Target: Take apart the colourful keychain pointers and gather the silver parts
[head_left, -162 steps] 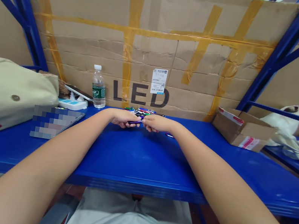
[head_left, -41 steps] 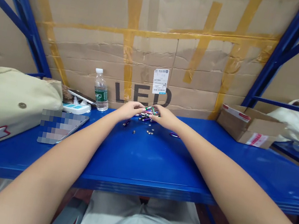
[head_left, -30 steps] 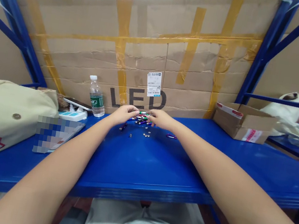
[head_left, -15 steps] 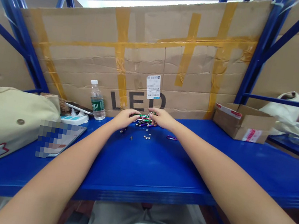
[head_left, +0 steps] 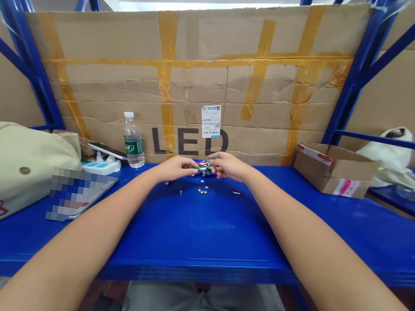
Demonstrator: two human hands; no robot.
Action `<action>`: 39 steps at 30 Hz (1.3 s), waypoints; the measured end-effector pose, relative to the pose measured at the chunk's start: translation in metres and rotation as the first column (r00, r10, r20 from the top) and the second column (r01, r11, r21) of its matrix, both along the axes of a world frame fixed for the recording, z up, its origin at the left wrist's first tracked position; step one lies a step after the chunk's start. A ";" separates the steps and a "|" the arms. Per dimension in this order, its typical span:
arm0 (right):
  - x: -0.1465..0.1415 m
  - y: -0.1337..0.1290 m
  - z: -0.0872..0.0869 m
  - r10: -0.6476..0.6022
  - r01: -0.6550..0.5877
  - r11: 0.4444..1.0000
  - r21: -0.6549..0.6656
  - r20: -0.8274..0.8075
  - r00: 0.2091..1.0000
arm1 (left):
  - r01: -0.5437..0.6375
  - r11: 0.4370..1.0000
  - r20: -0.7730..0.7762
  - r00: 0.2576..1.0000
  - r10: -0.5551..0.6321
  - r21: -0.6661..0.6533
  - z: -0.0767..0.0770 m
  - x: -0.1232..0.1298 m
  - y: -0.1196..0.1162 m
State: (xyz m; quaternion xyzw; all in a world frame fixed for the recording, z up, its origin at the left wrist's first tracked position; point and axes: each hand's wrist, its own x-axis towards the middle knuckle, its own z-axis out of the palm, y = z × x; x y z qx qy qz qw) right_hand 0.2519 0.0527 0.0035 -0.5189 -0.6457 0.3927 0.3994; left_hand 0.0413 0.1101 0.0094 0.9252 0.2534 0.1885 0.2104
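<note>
A pile of small shiny coloured items (head_left: 208,173), green, purple and dark, lies on the blue table (head_left: 214,231) near its back edge. My left hand (head_left: 176,168) is at the pile's left side, its fingers closed round a green item (head_left: 200,171). From the right my right hand (head_left: 229,166) reaches over the pile with bent fingers; whatever its fingertips hold is too small to make out. Several small silvery round pieces (head_left: 202,192) lie in front of the pile, and a single small metal piece (head_left: 181,192) is left of them. A purple carabiner-like clip (head_left: 237,192) lies to the right.
A water bottle (head_left: 134,141), a white power strip (head_left: 101,165), a phone (head_left: 107,150) and a beige bag (head_left: 10,165) are on the left. An open cardboard box (head_left: 332,169) stands at the right back. A big cardboard sheet (head_left: 203,86) rises behind the table.
The green item has moved lower, to my left fingertips. My right hand has shifted slightly right relative to the pile and down. The view has turned a little.
</note>
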 end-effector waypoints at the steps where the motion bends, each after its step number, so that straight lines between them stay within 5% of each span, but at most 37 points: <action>1: 0.000 0.000 0.000 -0.002 0.002 1.000 0.022 0.009 1.000 | 0.012 1.000 -0.010 1.000 -0.012 -0.020 -0.001 0.000 0.001; 7: -0.006 0.000 0.000 -0.108 0.077 0.981 0.181 0.170 0.979 | 0.015 0.998 -0.025 1.000 -0.017 -0.061 -0.001 0.003 -0.004; 13: -0.015 -0.001 -0.001 -0.318 0.091 0.894 0.439 0.478 0.819 | -0.090 0.969 0.093 0.989 0.114 -0.229 0.002 0.004 -0.004; 17: -0.021 -0.002 -0.001 -0.145 0.107 0.973 0.204 0.181 0.973 | -0.126 0.907 0.235 0.943 0.235 -0.401 -0.003 0.004 0.008; 20: -0.022 -0.002 -0.002 -0.023 0.026 0.995 0.093 -0.028 0.999 | -0.142 0.893 0.276 0.920 0.278 -0.426 -0.005 0.003 0.013; 26: -0.017 -0.001 -0.004 0.040 -0.043 0.998 0.039 0.064 0.997 | -0.156 0.891 0.347 0.881 0.320 -0.426 -0.004 0.002 0.016; 31: -0.017 -0.001 -0.001 -0.033 0.020 0.997 0.074 0.178 0.984 | -0.227 0.881 0.345 0.857 0.383 -0.414 -0.005 0.000 0.019; 39: -0.015 -0.001 0.000 -0.089 0.089 0.996 0.003 -0.008 0.996 | -0.243 0.904 0.190 0.927 0.323 -0.352 -0.008 -0.001 0.013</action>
